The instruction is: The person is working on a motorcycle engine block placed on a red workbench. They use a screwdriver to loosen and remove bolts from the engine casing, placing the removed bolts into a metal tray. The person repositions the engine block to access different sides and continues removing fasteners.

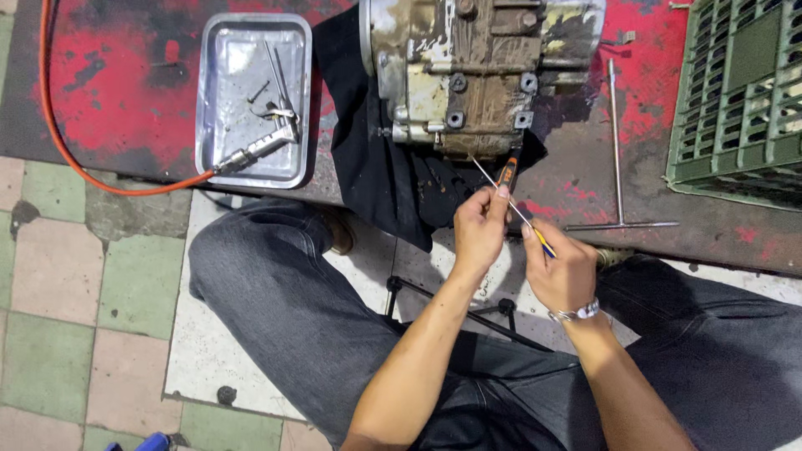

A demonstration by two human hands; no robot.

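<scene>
Red-painted, worn workbench fills the top of the frame. At centre, left hand [478, 230] pinches an orange-handled tool [508, 174]; right hand [561, 271] grips a thin metal rod [499, 190] pointing at a grimy engine casing [476, 71] above. Metal tray [219, 108] upper left, T-handle wrench [616, 142] right.

Engine block [480, 71] cut off by top edge (crate [739, 92] too, right edge).

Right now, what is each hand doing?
Left hand: closed on an orange-and-black handled tool.
Right hand: closed on a thin metal rod with yellow handle.
</scene>
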